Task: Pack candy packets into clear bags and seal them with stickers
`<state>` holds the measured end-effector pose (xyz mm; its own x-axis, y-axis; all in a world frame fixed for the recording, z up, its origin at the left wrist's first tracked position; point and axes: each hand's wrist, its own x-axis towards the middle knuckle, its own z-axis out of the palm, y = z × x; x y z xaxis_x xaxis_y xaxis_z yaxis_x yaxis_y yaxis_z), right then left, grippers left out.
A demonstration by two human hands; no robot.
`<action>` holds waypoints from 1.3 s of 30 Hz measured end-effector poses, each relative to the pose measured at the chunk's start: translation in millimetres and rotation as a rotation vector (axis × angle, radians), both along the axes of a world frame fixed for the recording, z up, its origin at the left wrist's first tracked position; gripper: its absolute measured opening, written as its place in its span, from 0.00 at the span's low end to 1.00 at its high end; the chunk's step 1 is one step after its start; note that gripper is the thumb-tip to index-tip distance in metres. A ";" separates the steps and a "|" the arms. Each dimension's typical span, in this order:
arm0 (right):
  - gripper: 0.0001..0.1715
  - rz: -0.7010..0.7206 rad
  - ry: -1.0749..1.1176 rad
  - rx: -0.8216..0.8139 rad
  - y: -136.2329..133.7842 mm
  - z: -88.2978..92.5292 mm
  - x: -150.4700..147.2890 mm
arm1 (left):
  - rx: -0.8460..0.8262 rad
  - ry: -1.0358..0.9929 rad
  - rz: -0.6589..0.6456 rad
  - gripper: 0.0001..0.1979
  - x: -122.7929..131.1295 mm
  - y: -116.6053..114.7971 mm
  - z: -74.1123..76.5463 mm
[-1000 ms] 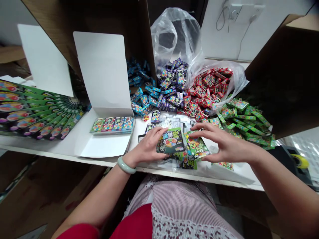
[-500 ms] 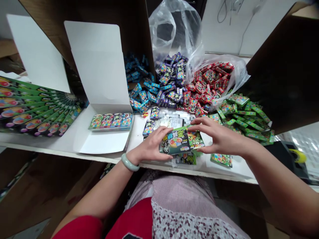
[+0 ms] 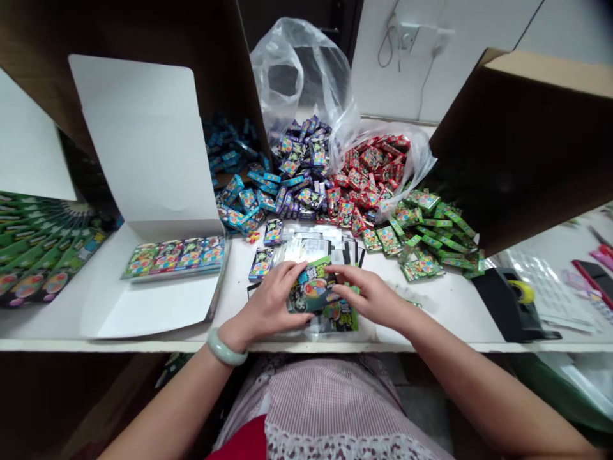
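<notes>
My left hand (image 3: 268, 305), with a pale green bangle on the wrist, grips a dark printed packet (image 3: 311, 291) by its left edge just above the white table (image 3: 450, 306). My right hand (image 3: 368, 296) pinches the same packet at its right side, fingers closed on it. Under both hands lies a small pile of similar green packets (image 3: 341, 317) on clear sleeves. An open white box (image 3: 143, 300) to the left holds one row of small colourful boxes (image 3: 175, 254).
Heaps of small boxes lie behind: blue (image 3: 244, 191), purple (image 3: 306, 160), red (image 3: 371, 166) in a clear plastic bag, green (image 3: 431, 236). Brown cartons stand at the back left and right. Green flat boxes (image 3: 38, 255) fan out far left. A black tape dispenser (image 3: 512, 300) sits right.
My right hand has moved in from the green packets at the right and closed on the packet my left hand holds. The view has shifted to the right.
</notes>
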<state>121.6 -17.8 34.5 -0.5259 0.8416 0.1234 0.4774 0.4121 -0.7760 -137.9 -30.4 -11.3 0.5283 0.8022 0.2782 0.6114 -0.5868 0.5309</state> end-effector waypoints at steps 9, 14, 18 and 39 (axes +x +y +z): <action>0.17 -0.646 -0.508 -0.019 130.5 -27.8 31.5 | 0.029 0.005 0.115 0.47 -16.5 6.2 6.9; 0.19 -0.694 -0.466 -0.059 148.0 -50.7 23.2 | 0.001 0.007 0.143 0.47 -19.7 5.6 2.1; 0.19 -0.682 -0.284 -0.137 135.1 -45.6 48.8 | 0.001 -0.009 0.171 0.44 -28.5 7.9 4.3; 0.18 -0.027 -0.314 0.262 34.0 -54.6 27.8 | 0.037 -0.037 0.242 0.44 -36.0 -10.1 17.0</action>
<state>149.3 16.2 -20.2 -0.5506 0.8167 0.1728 0.6875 0.5610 -0.4611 -173.9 -40.5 5.7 0.3110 0.8930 0.3254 0.7167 -0.4452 0.5367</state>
